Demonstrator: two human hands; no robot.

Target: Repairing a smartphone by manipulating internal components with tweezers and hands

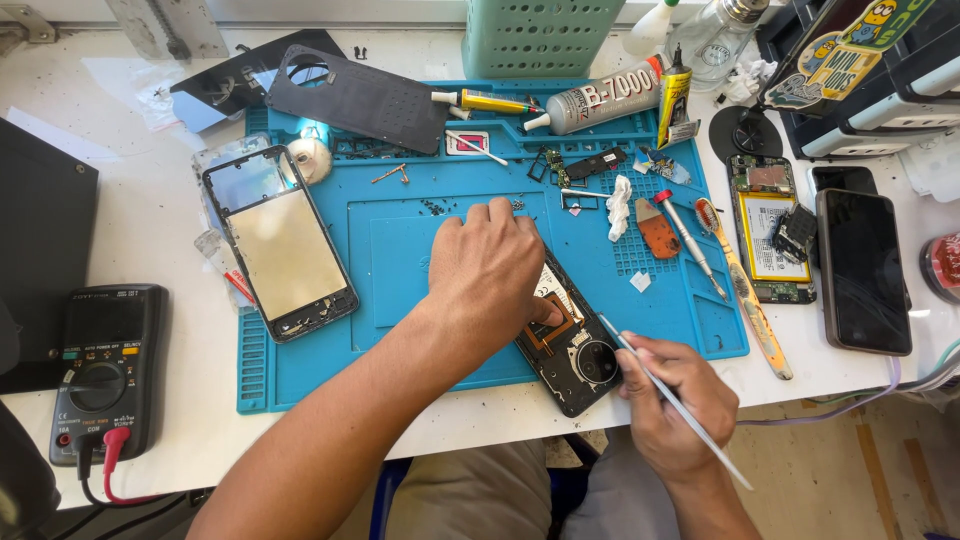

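Near the worktop's front edge, the left hand (487,262) is pressing flat on an opened phone (565,345); the right hand (668,398), grip clamped on thin tweezers (672,398), is probing beside its camera ring, best kept shallow

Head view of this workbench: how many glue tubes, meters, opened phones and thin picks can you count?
Squeezable glue tubes with nozzle tips: 3
Black handheld multimeter: 1
Opened phone bodies, insides showing: 3
Thin silver pick: 1
Total: 8
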